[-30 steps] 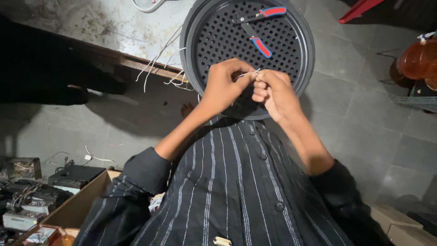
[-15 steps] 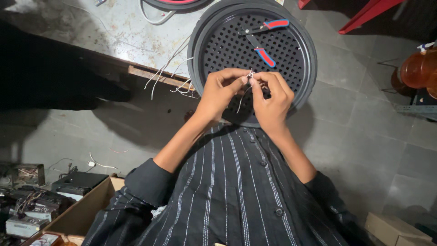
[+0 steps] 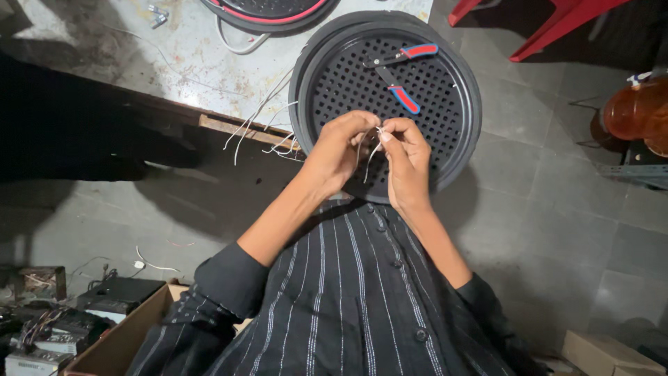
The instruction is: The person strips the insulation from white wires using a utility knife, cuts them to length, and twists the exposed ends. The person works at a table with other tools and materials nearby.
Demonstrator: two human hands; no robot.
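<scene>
Where my fingertips meet is hard to make out, but my left hand (image 3: 339, 152) and right hand (image 3: 406, 157) both pinch thin pale wires (image 3: 369, 150) above the round black perforated grille (image 3: 454, 104). Red-handled pliers (image 3: 400, 73) lie on it, grey floor tiles beyond.

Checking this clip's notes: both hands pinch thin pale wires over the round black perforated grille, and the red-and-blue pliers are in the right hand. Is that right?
Not quite. In the head view the pliers lie loose on the grille, beyond the fingers. The right hand and left hand hold only the thin pale wires. The rest stands.
</scene>
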